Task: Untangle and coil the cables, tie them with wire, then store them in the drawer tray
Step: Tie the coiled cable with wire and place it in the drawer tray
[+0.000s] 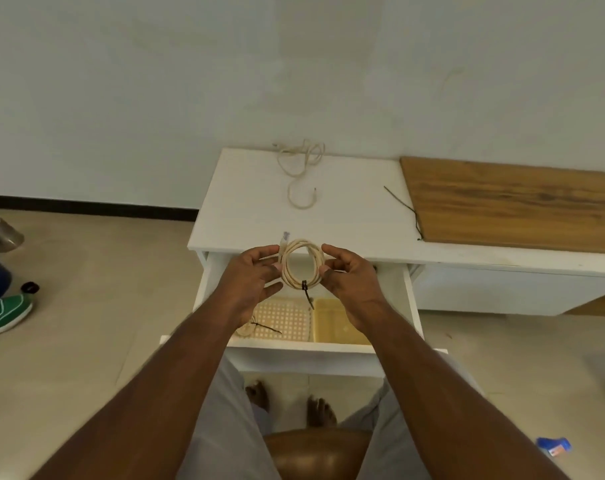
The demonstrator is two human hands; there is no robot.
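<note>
Left hand (pixel 256 271): pinched the coil's left side.
Right hand (pixel 349 275): pinched its right side.
Coiled cable (pixel 303 263): ring facing the camera above the open drawer (pixel 410 299), black wire tie (pixel 305 287) hanging down, plug up-left.
Loose cable (pixel 303 168): on the surface (pixel 245 209) behind.

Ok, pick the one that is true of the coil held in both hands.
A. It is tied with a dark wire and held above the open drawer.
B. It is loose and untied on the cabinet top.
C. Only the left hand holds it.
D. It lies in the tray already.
A: the coil has a dark wire wrapped round its lower edge, and the left hand and right hand hold it over the drawer.
</note>
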